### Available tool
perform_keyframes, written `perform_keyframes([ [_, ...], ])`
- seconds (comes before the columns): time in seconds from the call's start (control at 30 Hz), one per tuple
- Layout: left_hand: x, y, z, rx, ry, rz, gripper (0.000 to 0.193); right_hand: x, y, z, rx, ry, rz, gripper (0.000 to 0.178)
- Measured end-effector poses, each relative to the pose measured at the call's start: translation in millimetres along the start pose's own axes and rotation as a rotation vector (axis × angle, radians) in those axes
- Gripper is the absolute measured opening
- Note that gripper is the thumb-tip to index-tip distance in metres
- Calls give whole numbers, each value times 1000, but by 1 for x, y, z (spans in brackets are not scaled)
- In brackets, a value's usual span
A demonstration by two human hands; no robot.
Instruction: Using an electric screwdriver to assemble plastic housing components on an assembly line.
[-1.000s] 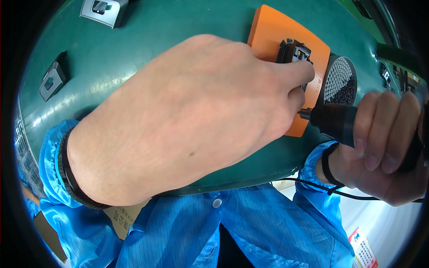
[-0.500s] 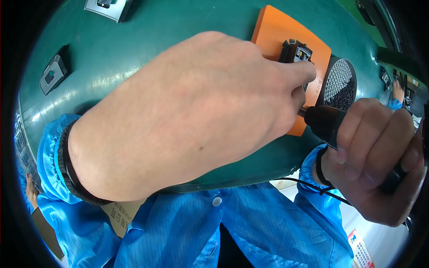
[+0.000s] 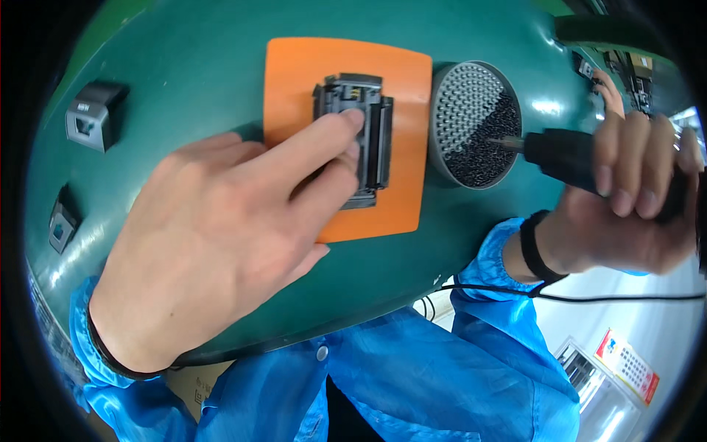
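Blue-cuffed, the left hand (image 3: 232, 202) presses a black plastic assembly (image 3: 383, 144) onto a flat orange pad (image 3: 410, 147) — grip unclear from here; slack fingers could skew it. The round grey dish (image 3: 456, 110) might spill, jolted by the black cylindrical screwdriver (image 3: 563, 157) the right hand (image 3: 626, 199) clenches.

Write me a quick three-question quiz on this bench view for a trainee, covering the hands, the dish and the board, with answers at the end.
1. Fill in: the screwdriver is held in the person's ____ hand.

2. True or false: the round dish stands to the right of the orange board.

3. What are the fingers of the left hand touching?
A) a grey bracket
B) the black part on the board
C) the screwdriver

Key:
1. right
2. true
3. B
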State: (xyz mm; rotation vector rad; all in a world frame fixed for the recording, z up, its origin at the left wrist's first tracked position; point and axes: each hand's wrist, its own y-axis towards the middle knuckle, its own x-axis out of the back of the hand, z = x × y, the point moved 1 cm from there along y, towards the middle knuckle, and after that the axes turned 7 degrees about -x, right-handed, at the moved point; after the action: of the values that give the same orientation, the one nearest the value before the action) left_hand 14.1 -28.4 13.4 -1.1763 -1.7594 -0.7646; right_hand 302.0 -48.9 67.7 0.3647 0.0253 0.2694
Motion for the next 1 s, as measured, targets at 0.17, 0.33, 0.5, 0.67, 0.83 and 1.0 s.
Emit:
perform_keyframes([
  [0.17,-2,4,-1,-22,-16,-8,66,7,-6,-28,45,52,36,43],
  [0.33,2,8,-2,5,-6,48,66,2,-3,-29,8,3,-75,34],
  [0.5,-1,6,0,-22,-7,6,65,1,0,-29,-20,-13,-114,27],
  [0.67,4,5,3,-38,24,17,64,-22,-5,-33,2,-94,-222,24],
  [0.83,5,2,12,-57,-92,41,63,4,3,-9,-32,147,-84,30],
  [1.0,-6,-4,24,-101,-132,-84,63,-9,7,-3,-18,253,105,35],
])
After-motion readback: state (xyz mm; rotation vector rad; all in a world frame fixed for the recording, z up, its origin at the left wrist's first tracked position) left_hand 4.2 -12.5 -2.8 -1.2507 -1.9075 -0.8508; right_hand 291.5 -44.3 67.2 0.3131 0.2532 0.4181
